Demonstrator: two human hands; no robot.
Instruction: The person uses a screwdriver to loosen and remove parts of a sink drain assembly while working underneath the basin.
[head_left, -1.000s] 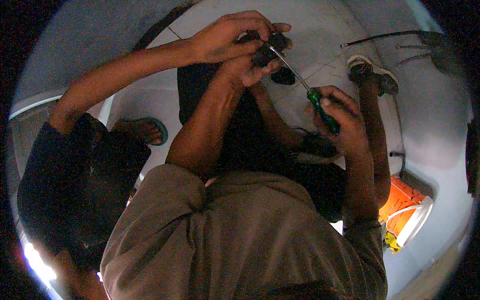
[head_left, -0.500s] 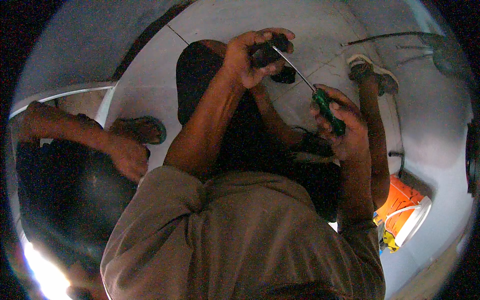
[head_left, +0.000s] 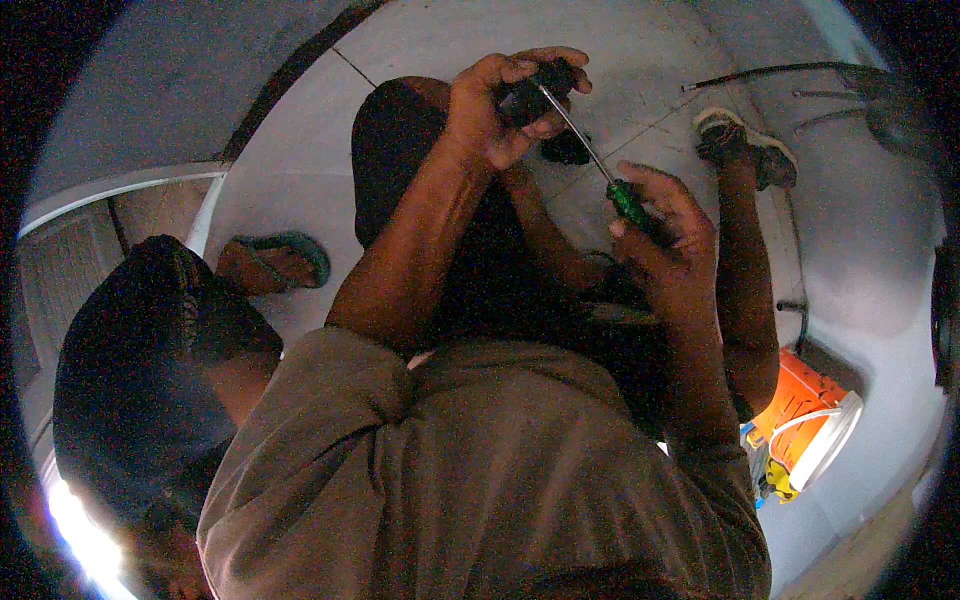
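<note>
My left hand (head_left: 490, 108) grips a small black block-like part (head_left: 533, 98), fingers curled round its far side and thumb below. In my right hand (head_left: 675, 235) is a screwdriver (head_left: 630, 203) with a green handle and a long metal shaft. The shaft slants up and to the left, its tip meeting the face of the black part. My right index finger is stretched out above the handle. Poor light leaves the details of the black part unreadable. Another dark object (head_left: 567, 149) lies on the floor just beyond my left hand.
To the left, another person in dark clothes (head_left: 150, 350) sits close, a sandalled foot (head_left: 275, 262) near my knee. An orange bucket (head_left: 800, 400) with a white rim stands at the right. Black hoses or cables (head_left: 780, 72) run by the right wall. Pale tiles (head_left: 640, 60) cover the floor.
My right hand has shifted left and slightly up along with the screwdriver, and its fingers have loosened on the handle. The other person's forearm at the left has dropped back out of sight.
</note>
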